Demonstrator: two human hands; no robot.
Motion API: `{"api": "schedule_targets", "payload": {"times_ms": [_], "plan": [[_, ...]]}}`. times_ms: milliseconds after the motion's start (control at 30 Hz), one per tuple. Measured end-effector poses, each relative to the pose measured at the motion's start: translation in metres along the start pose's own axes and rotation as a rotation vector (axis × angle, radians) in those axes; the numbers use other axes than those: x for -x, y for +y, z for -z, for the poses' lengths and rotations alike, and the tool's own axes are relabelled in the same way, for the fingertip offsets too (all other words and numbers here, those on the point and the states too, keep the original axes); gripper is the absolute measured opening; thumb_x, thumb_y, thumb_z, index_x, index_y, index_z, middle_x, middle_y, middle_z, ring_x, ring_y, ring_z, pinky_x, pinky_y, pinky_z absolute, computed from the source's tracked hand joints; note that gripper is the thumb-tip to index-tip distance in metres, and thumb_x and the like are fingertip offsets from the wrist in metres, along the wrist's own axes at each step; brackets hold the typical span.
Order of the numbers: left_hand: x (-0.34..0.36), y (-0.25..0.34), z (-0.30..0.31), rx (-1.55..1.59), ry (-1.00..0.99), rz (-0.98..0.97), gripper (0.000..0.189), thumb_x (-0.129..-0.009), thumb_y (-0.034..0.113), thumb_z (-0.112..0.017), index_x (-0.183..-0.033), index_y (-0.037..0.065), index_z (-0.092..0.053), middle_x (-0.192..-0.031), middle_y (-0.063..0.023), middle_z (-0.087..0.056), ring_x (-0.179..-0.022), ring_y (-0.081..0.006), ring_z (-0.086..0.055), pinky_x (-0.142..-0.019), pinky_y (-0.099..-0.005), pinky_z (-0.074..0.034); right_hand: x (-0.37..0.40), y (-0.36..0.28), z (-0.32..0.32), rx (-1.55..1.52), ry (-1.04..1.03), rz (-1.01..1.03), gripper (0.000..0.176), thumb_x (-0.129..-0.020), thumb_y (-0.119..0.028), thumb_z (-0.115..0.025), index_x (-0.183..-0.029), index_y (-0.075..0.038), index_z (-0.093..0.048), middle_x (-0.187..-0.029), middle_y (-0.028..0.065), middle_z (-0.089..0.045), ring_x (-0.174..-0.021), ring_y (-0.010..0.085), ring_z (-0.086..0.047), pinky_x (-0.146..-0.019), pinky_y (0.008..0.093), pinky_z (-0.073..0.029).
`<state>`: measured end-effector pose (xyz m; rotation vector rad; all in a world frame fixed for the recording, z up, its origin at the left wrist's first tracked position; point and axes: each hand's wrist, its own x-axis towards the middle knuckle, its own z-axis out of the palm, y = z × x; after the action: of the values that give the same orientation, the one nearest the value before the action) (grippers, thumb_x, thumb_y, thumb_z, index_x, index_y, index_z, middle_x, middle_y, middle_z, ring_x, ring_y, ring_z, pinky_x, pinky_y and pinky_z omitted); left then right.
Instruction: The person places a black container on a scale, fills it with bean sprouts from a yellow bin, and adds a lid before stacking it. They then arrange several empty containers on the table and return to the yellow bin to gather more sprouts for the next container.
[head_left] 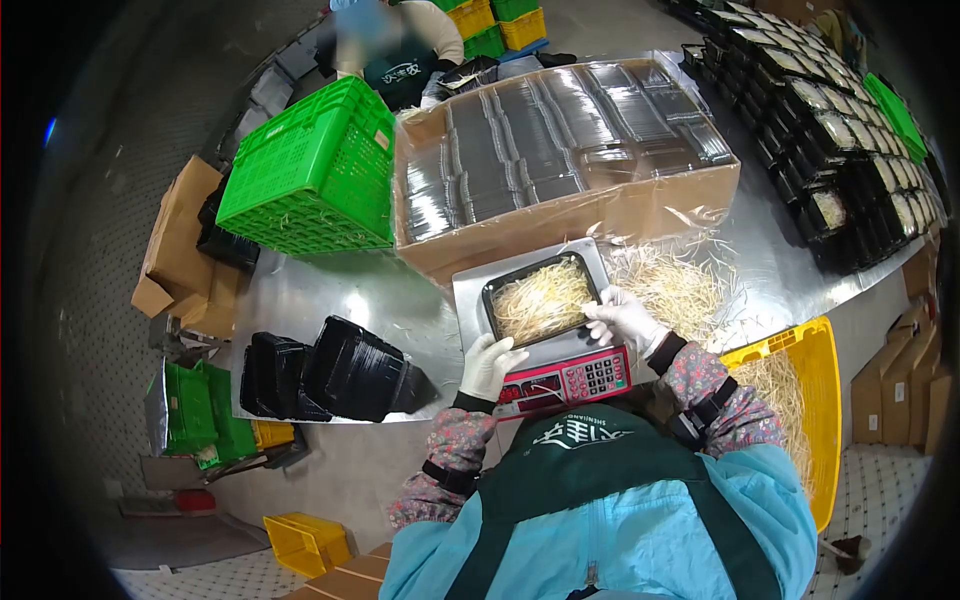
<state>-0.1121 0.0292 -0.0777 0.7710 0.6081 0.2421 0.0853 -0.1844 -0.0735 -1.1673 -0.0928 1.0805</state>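
A black plastic tray [488,301] filled with pale, stringy sprouts [543,300] rests on the metal plate of a red weighing scale [597,377]. My left hand [488,368], in a white glove, has its fingers closed at the tray's near left corner. On the opposite side, my gloved right hand [626,321] pinches the tray's right rim, fingertips close to the sprouts. A loose heap of sprouts [680,285] lies on the steel table just beyond the right hand. Empty black trays [350,370] are stacked to the left of the scale.
Behind the scale stands a cardboard box [580,218] packed with plastic trays, beside a green crate [300,165]. Filled trays [830,130] are stacked at far right. A yellow crate [825,400] of sprouts sits by my right arm. Another person [400,60] stands across the table.
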Motion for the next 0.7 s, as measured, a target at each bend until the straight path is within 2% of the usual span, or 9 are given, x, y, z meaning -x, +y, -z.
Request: {"api": "schedule_targets", "payload": {"times_ms": [167,233,300,333,400,500,567,667,700], "plan": [[-0.006,0.004,-0.031,-0.061,-0.005,-0.112,0.014,-0.084,-0.006,-0.058,-0.087,0.005,-0.049,-0.093,-0.0111,-0.060,-0.082,-0.0252,-0.066,-0.070,-0.0421,-0.061,0.018,-0.006,0.004,-0.057,0.019,0.171,0.028,-0.086,-0.001,-0.068,-0.085,-0.011,-0.042,-0.066,0.0125,-0.064,-0.048,0.0172,-0.063,-0.035,0.0272,-0.049],[-0.007,0.013,-0.045,-0.193,-0.028,-0.100,0.016,-0.083,-0.006,-0.059,-0.085,0.004,-0.047,-0.089,-0.0117,-0.059,-0.068,-0.0241,-0.065,-0.061,-0.0386,-0.062,0.044,-0.033,0.010,0.190,0.010,0.087,0.026,-0.089,-0.008,-0.068,-0.085,-0.011,-0.043,-0.066,0.0089,-0.064,-0.049,0.0155,-0.063,-0.037,0.0252,-0.048],[-0.007,0.013,-0.063,-0.286,-0.098,-0.042,0.017,-0.082,-0.005,-0.060,-0.085,0.004,-0.047,-0.089,-0.0111,-0.059,-0.066,-0.0224,-0.064,-0.059,-0.0374,-0.062,0.064,-0.055,0.033,0.512,0.079,0.167,0.024,-0.088,-0.015,-0.072,-0.088,-0.008,-0.049,-0.075,0.0046,-0.064,-0.067,0.0108,-0.064,-0.055,0.0253,-0.052],[-0.008,0.012,-0.072,-0.331,-0.132,-0.015,0.017,-0.082,-0.005,-0.061,-0.085,0.003,-0.047,-0.088,-0.0108,-0.058,-0.065,-0.0215,-0.064,-0.059,-0.0368,-0.062,0.070,-0.064,0.046,0.739,0.135,0.380,0.025,-0.086,-0.017,-0.074,-0.098,-0.005,-0.056,-0.086,0.0022,-0.063,-0.084,0.0086,-0.060,-0.073,0.0264,-0.050],[-0.012,-0.003,-0.088,-0.386,-0.278,0.101,0.018,-0.083,-0.004,-0.064,-0.089,0.004,-0.049,-0.086,-0.0050,-0.054,-0.071,-0.0157,-0.063,-0.061,-0.0357,-0.062,0.090,-0.075,0.060,0.643,0.070,0.455,0.031,-0.085,-0.015,-0.075,-0.109,-0.003,-0.059,-0.094,0.0003,-0.061,-0.094,0.0079,-0.056,-0.082,0.0269,-0.047],[-0.020,-0.021,-0.115,-0.438,-0.453,0.141,0.021,-0.087,-0.001,-0.067,-0.103,0.004,-0.055,-0.095,-0.0009,-0.056,-0.088,-0.0124,-0.059,-0.077,-0.0325,-0.058,0.104,-0.070,0.107,0.595,0.022,0.266,0.019,-0.085,-0.013,-0.074,-0.098,-0.003,-0.067,-0.077,-0.0054,-0.058,-0.073,0.0040,-0.051,-0.065,0.0223,-0.043],[-0.038,-0.021,-0.122,-0.832,-0.482,-0.224,0.031,-0.087,0.006,-0.069,-0.115,0.004,-0.056,-0.108,-0.0047,-0.059,-0.102,-0.0175,-0.058,-0.093,-0.0356,-0.051,0.123,-0.073,0.126,0.494,0.132,0.339,0.015,-0.084,-0.013,-0.073,-0.094,-0.003,-0.067,-0.073,-0.0071,-0.055,-0.067,0.0030,-0.046,-0.060,0.0211,-0.039],[-0.107,-0.008,-0.089,-1.678,0.067,-0.970,0.065,-0.081,0.030,-0.073,-0.134,0.001,-0.049,-0.136,-0.0215,-0.049,-0.131,-0.0395,-0.040,-0.111,-0.0516,-0.027,0.147,-0.069,0.195,0.397,0.397,0.424,0.013,-0.084,-0.013,-0.072,-0.092,-0.004,-0.068,-0.076,-0.0063,-0.059,-0.068,0.0032,-0.048,-0.061,0.0207,-0.040],[-0.133,-0.008,-0.064,-1.705,0.184,-0.825,0.076,-0.085,0.042,-0.066,-0.143,0.001,-0.039,-0.149,-0.0216,-0.037,-0.141,-0.0407,-0.026,-0.114,-0.0582,-0.018,0.159,-0.077,0.203,0.226,0.522,0.513,0.013,-0.084,-0.013,-0.072,-0.092,-0.004,-0.068,-0.077,-0.0051,-0.060,-0.070,0.0042,-0.051,-0.063,0.0212,-0.042]]}}
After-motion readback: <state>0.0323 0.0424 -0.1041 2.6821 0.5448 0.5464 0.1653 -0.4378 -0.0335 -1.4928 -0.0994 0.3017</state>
